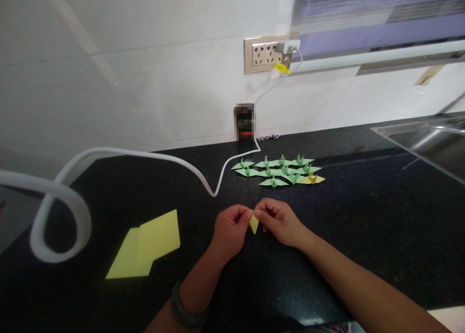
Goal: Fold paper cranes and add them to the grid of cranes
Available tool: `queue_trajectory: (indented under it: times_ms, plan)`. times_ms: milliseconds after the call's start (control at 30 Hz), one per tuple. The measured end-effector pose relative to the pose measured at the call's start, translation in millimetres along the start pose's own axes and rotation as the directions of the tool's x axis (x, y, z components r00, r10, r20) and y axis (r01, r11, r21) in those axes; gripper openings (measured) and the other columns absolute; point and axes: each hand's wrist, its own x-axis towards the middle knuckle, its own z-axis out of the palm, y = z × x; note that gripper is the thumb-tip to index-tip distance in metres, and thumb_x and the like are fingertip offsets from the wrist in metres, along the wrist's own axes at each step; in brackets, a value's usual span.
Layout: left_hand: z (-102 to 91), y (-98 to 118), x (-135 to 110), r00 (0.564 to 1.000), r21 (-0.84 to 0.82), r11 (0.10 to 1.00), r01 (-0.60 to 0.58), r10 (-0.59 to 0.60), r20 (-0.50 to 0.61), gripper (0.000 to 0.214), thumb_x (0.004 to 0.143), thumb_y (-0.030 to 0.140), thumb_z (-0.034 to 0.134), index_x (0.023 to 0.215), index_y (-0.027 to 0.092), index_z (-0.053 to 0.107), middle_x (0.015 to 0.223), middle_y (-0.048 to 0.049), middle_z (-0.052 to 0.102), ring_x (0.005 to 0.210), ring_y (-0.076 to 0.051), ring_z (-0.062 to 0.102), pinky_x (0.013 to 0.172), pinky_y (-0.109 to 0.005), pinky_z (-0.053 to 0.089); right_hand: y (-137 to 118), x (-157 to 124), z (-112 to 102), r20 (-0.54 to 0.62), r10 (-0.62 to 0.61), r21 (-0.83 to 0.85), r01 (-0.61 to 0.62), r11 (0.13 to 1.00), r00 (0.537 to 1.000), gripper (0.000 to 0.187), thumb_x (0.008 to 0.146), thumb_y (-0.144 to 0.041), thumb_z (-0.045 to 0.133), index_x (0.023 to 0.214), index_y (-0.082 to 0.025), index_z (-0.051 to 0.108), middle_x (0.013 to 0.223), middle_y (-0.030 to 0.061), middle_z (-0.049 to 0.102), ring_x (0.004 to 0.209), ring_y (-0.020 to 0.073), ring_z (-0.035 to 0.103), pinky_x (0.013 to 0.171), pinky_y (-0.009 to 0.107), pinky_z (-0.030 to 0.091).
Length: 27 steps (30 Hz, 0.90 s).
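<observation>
Between my two hands is a small folded yellow paper [255, 223], kite-shaped with its point toward me. My left hand [232, 229] pinches its upper left edge between thumb and fingers. On the other side, my right hand [279, 221] grips the upper right edge the same way. The paper's top is partly hidden by my fingertips. Just beyond my hands stand several green paper cranes [274, 182] in loose rows, with one yellow paper crane [312, 178] at their right end. Yellow paper sheets [160, 238] lie overlapping to the left of my left hand.
A white cable [174, 160] loops over the left side of the black countertop [363, 226]. A blurred-out upright object [245, 122] leans by the wall under a socket panel [258, 55] with a charger [288, 46] plugged in. At the right is a metal sink [432, 144].
</observation>
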Motion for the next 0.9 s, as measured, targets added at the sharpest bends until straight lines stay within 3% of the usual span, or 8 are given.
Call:
queue_trajectory:
  times_ms: [100, 200, 333, 433, 567, 700, 900]
  plan:
    - [1.1, 1.4, 0.2, 1.000, -0.017, 1.000, -0.010, 0.010, -0.020, 0.020, 0.074, 0.032, 0.050, 0.066, 0.015, 0.056, 0.057, 0.0015, 0.054, 0.053, -0.009, 0.047, 0.050, -0.019, 0.037, 0.4, -0.3, 4.9, -0.016, 0.020, 0.043, -0.019, 0.999, 1.000, 0.018, 0.076, -0.032, 0.048, 0.071, -0.015, 0.052, 0.058, -0.0028, 0.049, 0.043, 0.0057, 0.044, 0.040, 0.017, 0.037]
    - [3.9, 2.9, 2.2, 0.998, -0.123, 0.991, 0.049, -0.053, -0.032, 0.018, 0.072, 0.032, 0.052, 0.070, 0.014, 0.056, 0.059, 0.0015, 0.055, 0.054, -0.009, 0.049, 0.052, -0.019, 0.038, 1.8, 0.7, 8.0, -0.084, 0.061, 0.111, -0.052, 0.992, 0.995, 0.018, 0.074, -0.033, 0.051, 0.070, -0.016, 0.052, 0.057, -0.0033, 0.049, 0.042, 0.0055, 0.044, 0.039, 0.018, 0.037]
    - [7.3, 4.9, 4.2, 0.975, -0.309, 0.926, 0.217, -0.191, 0.112, 0.023, 0.070, 0.033, 0.055, 0.081, 0.013, 0.057, 0.066, -0.0018, 0.060, 0.061, -0.011, 0.056, 0.058, -0.023, 0.043, 3.4, 2.6, 7.1, -0.156, 0.068, 0.207, -0.034, 0.978, 0.985, 0.018, 0.074, -0.033, 0.052, 0.070, -0.016, 0.051, 0.056, -0.0023, 0.054, 0.045, 0.0074, 0.049, 0.042, 0.019, 0.039]
    - [7.5, 5.6, 3.8, 0.960, -0.318, 0.908, 0.272, -0.232, 0.160, 0.024, 0.068, 0.034, 0.057, 0.079, 0.012, 0.058, 0.065, -0.0032, 0.061, 0.060, -0.012, 0.057, 0.057, -0.024, 0.044, 3.1, 3.5, 5.1, -0.169, 0.078, 0.215, -0.040, 0.976, 0.982, 0.018, 0.072, -0.032, 0.055, 0.068, -0.016, 0.050, 0.053, -0.0035, 0.053, 0.045, 0.0069, 0.048, 0.043, 0.019, 0.039]
    - [6.7, 5.8, 2.2, 0.969, -0.258, 0.938, 0.231, -0.199, 0.144, 0.023, 0.069, 0.033, 0.056, 0.075, 0.011, 0.059, 0.062, -0.0028, 0.060, 0.053, -0.011, 0.054, 0.053, -0.022, 0.044, 2.8, 3.5, 4.9, -0.126, 0.078, 0.194, -0.053, 0.980, 0.989, 0.019, 0.070, -0.033, 0.057, 0.068, -0.015, 0.050, 0.054, -0.0044, 0.050, 0.044, 0.0058, 0.045, 0.042, 0.018, 0.036]
    - [6.4, 5.3, -0.3, 0.972, -0.176, 0.974, 0.143, -0.104, 0.211, 0.020, 0.071, 0.031, 0.053, 0.075, 0.012, 0.060, 0.065, -0.0036, 0.061, 0.057, -0.012, 0.055, 0.053, -0.023, 0.044, 2.8, 1.5, 6.5, -0.071, 0.048, 0.178, -0.035, 0.983, 0.996, 0.020, 0.070, -0.033, 0.057, 0.065, -0.016, 0.049, 0.055, -0.0027, 0.052, 0.047, 0.0074, 0.047, 0.043, 0.019, 0.036]
    - [4.7, 5.9, -1.8, 0.980, -0.071, 0.996, 0.056, -0.042, 0.192, 0.019, 0.072, 0.030, 0.051, 0.067, 0.014, 0.059, 0.059, -0.0013, 0.058, 0.051, -0.011, 0.053, 0.049, -0.021, 0.040, 1.5, -0.5, 7.8, -0.145, 0.008, 0.112, 0.008, 0.994, 0.989, 0.024, 0.072, -0.035, 0.055, 0.059, -0.016, 0.049, 0.053, -0.0016, 0.053, 0.045, 0.0075, 0.043, 0.041, 0.019, 0.033]
